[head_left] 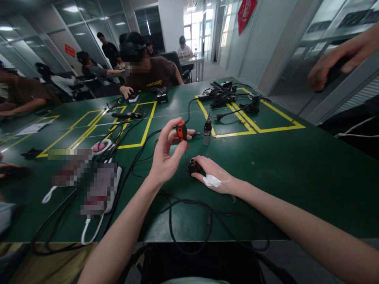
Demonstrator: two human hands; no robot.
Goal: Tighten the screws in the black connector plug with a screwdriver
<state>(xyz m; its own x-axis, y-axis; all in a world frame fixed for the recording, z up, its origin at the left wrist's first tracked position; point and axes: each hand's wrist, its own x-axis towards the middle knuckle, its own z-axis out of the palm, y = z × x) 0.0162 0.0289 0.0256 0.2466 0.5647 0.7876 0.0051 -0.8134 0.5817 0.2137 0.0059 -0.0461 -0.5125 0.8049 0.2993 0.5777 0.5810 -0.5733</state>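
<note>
At the centre of the frame the left hand (166,156) is raised off the green table (296,165), its thumb and fingertips closed round a small orange-and-black screwdriver (181,132). The handle stands roughly upright and a thin dark shaft runs down from it toward the right hand (214,175). That hand lies low on the table just right of centre, fingers curled over a small black part (194,167) and pinning it to the surface; a white patch shows on the back of the hand.

The tip seems to sit over or just above the part, but whether it is seated I cannot tell, since the fingers hide the joint. The tool is picked up and the part is steadied; I judge the work with the driver to be at its start or under way, with no sign of it being finished.

Just beyond the screwdriver, a silver-and-black connector (207,132) stands upright, apart from both hands. Black cables (177,205) loop across the near table below the wrists. A tangle of adapters (225,94) lies at upper centre inside yellow tape lines (260,128). Another person's hand (334,63) enters at upper right, and other people sit along the far edge.
</note>
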